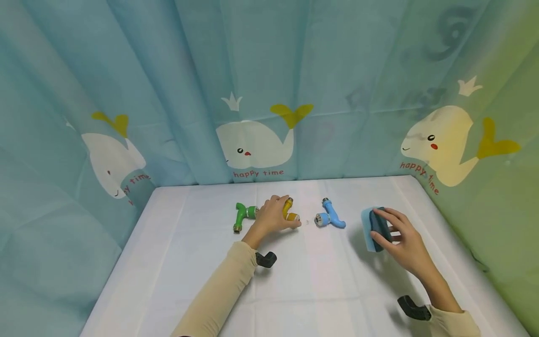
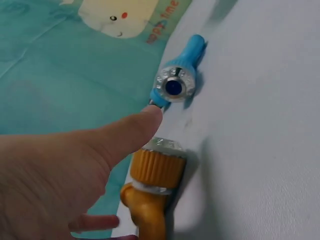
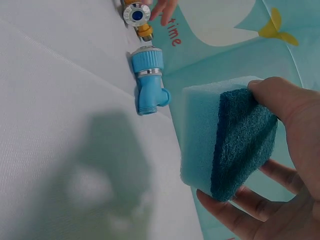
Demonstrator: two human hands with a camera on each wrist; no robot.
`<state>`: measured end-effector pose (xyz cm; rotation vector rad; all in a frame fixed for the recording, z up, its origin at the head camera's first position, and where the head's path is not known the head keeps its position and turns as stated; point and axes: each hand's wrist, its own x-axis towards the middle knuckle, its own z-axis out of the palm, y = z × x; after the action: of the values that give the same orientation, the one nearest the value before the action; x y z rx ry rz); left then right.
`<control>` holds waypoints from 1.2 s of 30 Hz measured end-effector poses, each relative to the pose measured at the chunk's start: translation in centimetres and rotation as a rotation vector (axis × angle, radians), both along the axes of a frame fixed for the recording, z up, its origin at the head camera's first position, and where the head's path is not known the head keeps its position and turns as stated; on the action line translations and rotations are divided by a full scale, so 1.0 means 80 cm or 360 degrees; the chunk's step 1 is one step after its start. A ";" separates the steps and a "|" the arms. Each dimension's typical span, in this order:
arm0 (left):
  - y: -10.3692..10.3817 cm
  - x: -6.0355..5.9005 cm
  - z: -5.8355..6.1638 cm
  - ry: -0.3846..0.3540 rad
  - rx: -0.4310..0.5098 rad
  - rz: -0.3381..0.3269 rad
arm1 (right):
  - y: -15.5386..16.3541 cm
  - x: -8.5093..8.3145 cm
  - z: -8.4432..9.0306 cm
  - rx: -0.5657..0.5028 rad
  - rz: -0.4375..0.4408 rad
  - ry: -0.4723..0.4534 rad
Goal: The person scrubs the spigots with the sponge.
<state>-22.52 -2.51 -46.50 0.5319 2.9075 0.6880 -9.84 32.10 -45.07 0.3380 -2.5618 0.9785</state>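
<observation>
My left hand [image 1: 273, 216] reaches over a yellow faucet [image 2: 150, 175] lying on the table. Its thumb [image 2: 132, 130] stretches straight past the knob end, while the other fingers, partly hidden, extend along the far side. With thumb and fingertips my right hand [image 1: 405, 241] pinches a scouring sponge [image 3: 230, 135] above the table, light blue foam on one side and a dark teal scrubbing layer on the other. A green faucet [image 1: 242, 217] lies just left of the left hand. Between the hands lies a blue faucet [image 1: 330, 215], its round knob facing left.
A white cloth covers the table [image 1: 202, 281]. Behind and at both sides hangs a blue-green curtain [image 1: 261, 56] printed with whales, close to the table's edges. Black curved pieces [image 1: 266, 259] stick out at both wrists.
</observation>
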 end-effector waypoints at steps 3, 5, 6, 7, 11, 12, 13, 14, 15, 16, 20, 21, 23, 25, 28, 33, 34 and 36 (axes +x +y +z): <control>0.007 -0.003 -0.001 -0.0059 -0.0073 -0.0019 | 0.000 0.001 -0.002 -0.0002 0.0005 -0.0007; 0.012 -0.004 -0.001 -0.0077 -0.0098 -0.0013 | 0.001 0.002 -0.003 0.0001 0.0002 -0.0010; 0.015 -0.004 -0.001 -0.0084 -0.0105 -0.0005 | 0.001 0.002 -0.003 0.0004 0.0001 -0.0009; 0.016 -0.004 -0.001 -0.0093 -0.0110 0.0005 | 0.001 0.003 -0.005 0.0002 0.0004 -0.0008; 0.018 -0.005 0.001 -0.0102 -0.0122 0.0042 | -0.001 0.003 -0.009 -0.0008 0.0020 -0.0009; 0.018 -0.005 0.001 -0.0101 -0.0120 0.0044 | -0.001 0.003 -0.010 -0.0012 0.0027 -0.0010; 0.017 -0.005 0.002 -0.0101 -0.0112 0.0047 | -0.002 0.003 -0.011 -0.0016 0.0031 -0.0013; 0.016 -0.005 0.002 -0.0097 -0.0099 0.0051 | -0.002 0.003 -0.012 -0.0019 0.0035 -0.0017; 0.014 -0.005 0.003 -0.0099 -0.0068 0.0060 | -0.002 0.003 -0.012 -0.0021 0.0038 -0.0020; 0.013 -0.004 0.003 -0.0102 -0.0023 0.0067 | -0.003 0.003 -0.012 -0.0023 0.0040 -0.0021; 0.003 0.003 0.010 -0.0163 0.0347 0.0084 | -0.006 0.002 -0.011 -0.0027 0.0044 -0.0018; -0.001 0.005 0.013 -0.0193 0.0484 0.0077 | -0.007 0.002 -0.010 -0.0026 0.0047 -0.0015; -0.010 0.013 0.019 -0.0278 0.0772 0.0058 | -0.013 0.000 -0.009 -0.0021 0.0057 -0.0013; -0.021 0.023 0.025 -0.0404 0.1115 0.0019 | -0.019 -0.002 -0.008 -0.0015 0.0068 -0.0008; -0.037 0.039 0.032 -0.0611 0.1553 -0.0042 | -0.027 -0.004 -0.004 -0.0012 0.0091 0.0008; -0.059 0.063 0.031 -0.0747 0.2003 -0.0169 | -0.042 -0.006 -0.001 -0.0021 0.0132 0.0036; -0.063 0.066 0.030 -0.0745 0.2058 -0.0196 | -0.044 -0.007 -0.001 -0.0026 0.0138 0.0035; -0.070 0.072 0.027 -0.0734 0.2140 -0.0242 | -0.050 -0.008 -0.001 -0.0037 0.0149 0.0031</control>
<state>-16.79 -8.10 -44.31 0.5280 1.6069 2.2809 -10.49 28.13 -45.15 0.4621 -2.5352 1.0319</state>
